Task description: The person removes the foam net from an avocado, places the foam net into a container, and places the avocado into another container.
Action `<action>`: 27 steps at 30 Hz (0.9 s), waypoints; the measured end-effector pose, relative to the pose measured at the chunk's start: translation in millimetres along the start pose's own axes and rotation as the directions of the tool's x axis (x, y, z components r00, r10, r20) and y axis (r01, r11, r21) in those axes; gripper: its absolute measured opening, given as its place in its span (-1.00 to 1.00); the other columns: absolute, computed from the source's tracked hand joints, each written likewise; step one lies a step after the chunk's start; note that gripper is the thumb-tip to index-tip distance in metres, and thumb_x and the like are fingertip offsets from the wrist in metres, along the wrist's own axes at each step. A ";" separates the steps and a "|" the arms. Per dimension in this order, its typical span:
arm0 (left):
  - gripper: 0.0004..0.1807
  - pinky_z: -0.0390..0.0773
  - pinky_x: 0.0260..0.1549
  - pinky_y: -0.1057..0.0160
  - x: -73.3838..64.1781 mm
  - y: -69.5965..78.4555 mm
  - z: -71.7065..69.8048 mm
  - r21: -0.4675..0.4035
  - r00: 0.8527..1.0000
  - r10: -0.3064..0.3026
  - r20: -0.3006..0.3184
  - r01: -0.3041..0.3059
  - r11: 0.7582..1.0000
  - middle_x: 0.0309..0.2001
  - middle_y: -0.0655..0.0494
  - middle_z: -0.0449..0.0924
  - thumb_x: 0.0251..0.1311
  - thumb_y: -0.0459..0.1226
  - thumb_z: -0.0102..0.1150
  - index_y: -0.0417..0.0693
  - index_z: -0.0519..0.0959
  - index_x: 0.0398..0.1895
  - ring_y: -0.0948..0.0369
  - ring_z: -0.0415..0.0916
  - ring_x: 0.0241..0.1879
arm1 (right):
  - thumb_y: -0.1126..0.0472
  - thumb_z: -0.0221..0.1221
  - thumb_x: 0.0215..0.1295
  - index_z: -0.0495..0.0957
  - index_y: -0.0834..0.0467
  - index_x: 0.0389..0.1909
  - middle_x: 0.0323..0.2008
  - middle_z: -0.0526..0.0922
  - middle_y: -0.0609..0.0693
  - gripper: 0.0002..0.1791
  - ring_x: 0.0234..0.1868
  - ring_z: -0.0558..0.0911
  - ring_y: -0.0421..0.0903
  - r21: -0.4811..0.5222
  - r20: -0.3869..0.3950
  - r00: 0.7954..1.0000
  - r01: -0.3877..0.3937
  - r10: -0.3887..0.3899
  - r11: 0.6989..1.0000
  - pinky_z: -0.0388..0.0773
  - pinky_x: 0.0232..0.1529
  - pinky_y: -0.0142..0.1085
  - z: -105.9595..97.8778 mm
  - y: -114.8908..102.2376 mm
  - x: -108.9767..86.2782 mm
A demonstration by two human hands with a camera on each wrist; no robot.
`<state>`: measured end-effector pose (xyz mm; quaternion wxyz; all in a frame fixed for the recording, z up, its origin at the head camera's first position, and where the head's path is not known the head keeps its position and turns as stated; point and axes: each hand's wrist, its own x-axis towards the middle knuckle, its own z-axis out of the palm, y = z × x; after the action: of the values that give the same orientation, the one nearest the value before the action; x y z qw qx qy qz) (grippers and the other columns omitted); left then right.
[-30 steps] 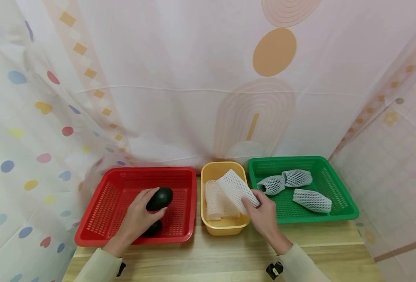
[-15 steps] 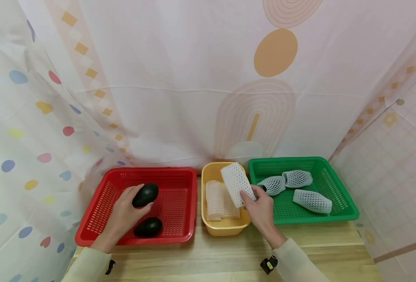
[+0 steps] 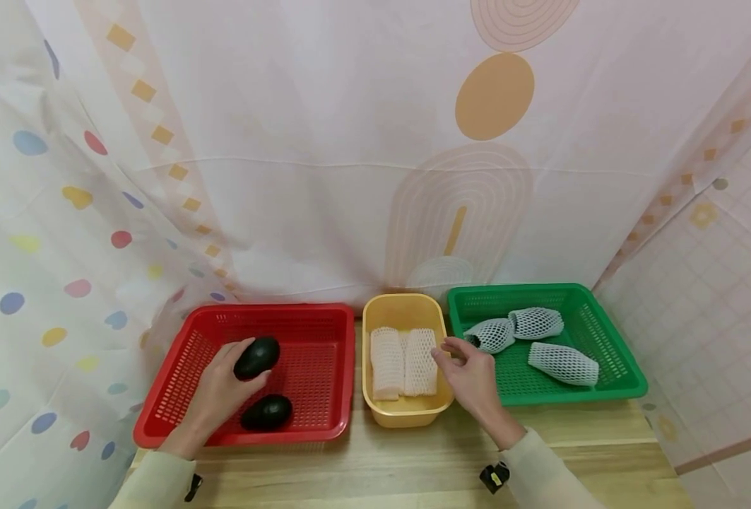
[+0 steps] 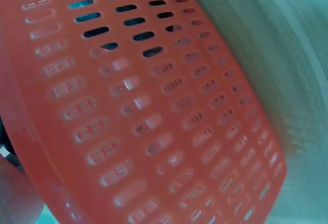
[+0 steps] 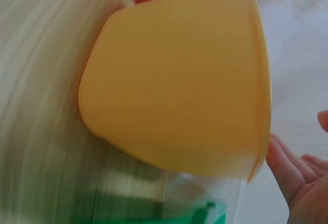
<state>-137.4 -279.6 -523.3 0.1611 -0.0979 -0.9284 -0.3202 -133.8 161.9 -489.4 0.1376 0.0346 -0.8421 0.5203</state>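
Observation:
My left hand [image 3: 213, 392] grips a dark green avocado [image 3: 257, 358] over the red basket [image 3: 340, 424]. A second avocado [image 3: 266, 412] lies on the basket floor in front of it. The left wrist view is mostly filled by the basket's slotted wall [image 4: 169, 90]. Over the right rim of the yellow bin [image 3: 407, 417] is my right hand [image 3: 473, 378], its thumb and fingers apart with nothing between them. Two white foam net sleeves [image 3: 387, 363] show side by side in that bin, the right-hand sleeve [image 3: 421, 362] close to my fingertips.
A green basket [image 3: 632, 385] on the right holds several sleeved fruits [image 3: 564, 363]. All the containers stand on a wooden table [image 3: 375, 474]. Behind them hangs a patterned curtain [image 3: 324, 226].
The foam net sleeve was lifted and turned in my right hand, then let go into the yellow bin. My left hand has moved left with its avocado, uncovering the one below.

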 end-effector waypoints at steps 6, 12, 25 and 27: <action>-0.30 0.59 0.03 -0.25 -0.6 -7.0 -2.7 -0.009 0.999 -0.034 0.030 0.034 0.999 0.20 -0.20 0.55 0.15 -0.29 0.55 -0.21 0.50 0.35 -0.13 0.56 0.11 | 0.23 0.44 0.30 0.67 0.30 0.13 -0.09 0.79 0.16 -0.58 -0.28 0.79 0.03 -0.137 -0.015 0.987 0.157 -0.161 0.978 0.71 -0.37 -0.24 -23.4 7.7 4.2; -0.30 0.59 0.03 -0.26 -0.4 -16.5 -2.4 0.002 0.998 -0.046 0.034 0.046 0.999 0.18 -0.23 0.55 0.14 -0.30 0.55 -0.25 0.50 0.34 -0.15 0.56 0.10 | 0.21 0.45 0.29 0.63 0.28 0.18 -0.03 0.78 0.15 -0.52 -0.25 0.78 0.03 -0.237 -0.029 0.977 0.200 -0.213 0.951 0.72 -0.35 -0.21 -48.2 18.0 12.8; -0.27 0.54 0.08 -0.33 -1.5 -27.1 -3.2 0.041 0.992 -0.075 0.103 0.071 0.997 0.14 -0.33 0.56 0.05 -0.36 0.56 -0.33 0.48 0.32 -0.23 0.53 0.11 | 0.06 0.43 0.32 0.56 0.26 0.23 0.04 0.71 0.26 -0.43 -0.14 0.74 0.19 -0.428 0.000 0.993 0.110 -0.122 0.897 0.59 -0.36 -0.02 -98.9 48.5 19.6; -0.26 0.52 0.10 -0.34 -1.5 -28.0 -2.9 0.045 0.989 -0.083 0.119 0.078 0.996 0.15 -0.36 0.55 0.05 -0.35 0.55 -0.36 0.47 0.32 -0.26 0.52 0.12 | 0.03 0.41 0.34 0.53 0.27 0.26 0.07 0.69 0.29 -0.41 -0.17 0.72 0.20 -0.451 0.014 0.996 0.087 -0.090 0.888 0.56 -0.38 0.01 -107.1 52.9 20.5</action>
<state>-143.3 -303.2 -537.4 0.0935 -0.0763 -0.9459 -0.3013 -143.2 282.6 -484.7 0.1687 0.0380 -0.9368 0.3042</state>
